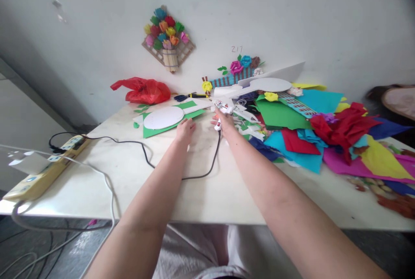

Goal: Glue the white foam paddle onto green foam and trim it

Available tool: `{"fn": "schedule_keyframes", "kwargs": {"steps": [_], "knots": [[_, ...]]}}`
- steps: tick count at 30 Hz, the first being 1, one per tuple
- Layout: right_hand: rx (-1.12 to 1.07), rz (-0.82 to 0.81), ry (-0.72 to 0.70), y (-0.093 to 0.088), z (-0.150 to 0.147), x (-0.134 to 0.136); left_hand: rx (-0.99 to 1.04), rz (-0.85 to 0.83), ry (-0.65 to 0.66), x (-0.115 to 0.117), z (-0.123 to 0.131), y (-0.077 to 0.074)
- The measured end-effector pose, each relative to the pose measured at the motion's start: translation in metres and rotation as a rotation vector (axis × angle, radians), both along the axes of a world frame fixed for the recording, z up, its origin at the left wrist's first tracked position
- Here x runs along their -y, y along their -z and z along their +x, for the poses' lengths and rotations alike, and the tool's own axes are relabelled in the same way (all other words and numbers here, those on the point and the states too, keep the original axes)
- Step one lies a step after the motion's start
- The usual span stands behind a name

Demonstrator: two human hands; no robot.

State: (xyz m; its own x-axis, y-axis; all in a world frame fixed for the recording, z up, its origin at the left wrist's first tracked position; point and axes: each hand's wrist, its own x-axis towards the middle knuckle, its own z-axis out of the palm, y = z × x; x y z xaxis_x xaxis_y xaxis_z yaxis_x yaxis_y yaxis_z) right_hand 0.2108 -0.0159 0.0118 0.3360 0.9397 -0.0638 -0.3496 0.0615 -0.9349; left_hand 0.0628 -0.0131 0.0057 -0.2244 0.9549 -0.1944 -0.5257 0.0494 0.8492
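Note:
My right hand (226, 124) is wrapped round a white hot glue gun (218, 125) with a red switch on its handle. Its black cord runs down from the grip and loops left across the table. My left hand (186, 130) lies at the near right edge of a white oval board (164, 118), fingers loosely bent and partly hidden, with nothing visible in them. Beneath the oval is a green sheet (152, 133). Another white strip (196, 105) crosses the sheet's far right part.
Coloured paper (282, 114) and scraps crowd the right side. A red plastic bag (147, 91), scissors (180, 97) and a yellow-black cutter (198, 95) lie at the back. A power strip (48, 168) with cords occupies the left edge. A paper-flower basket (170, 58) hangs on the wall.

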Motion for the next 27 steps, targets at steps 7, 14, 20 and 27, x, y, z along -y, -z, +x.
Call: {"fn": "schedule_keyframes", "kwargs": {"steps": [7, 14, 20, 27], "knots": [[0.007, 0.034, 0.002, 0.006, 0.001, -0.005, -0.007, 0.032, -0.023, -0.004, 0.0, 0.004], [0.029, 0.103, -0.047, 0.01, 0.0, -0.005, 0.089, -0.035, 0.064, -0.015, -0.006, 0.007], [0.016, 0.086, -0.056, 0.01, -0.001, -0.005, 0.19, -0.104, 0.123, -0.023, -0.002, -0.005], [0.016, 0.091, -0.046, 0.009, -0.001, -0.004, 0.18, -0.122, 0.025, -0.017, 0.007, -0.012]]}}
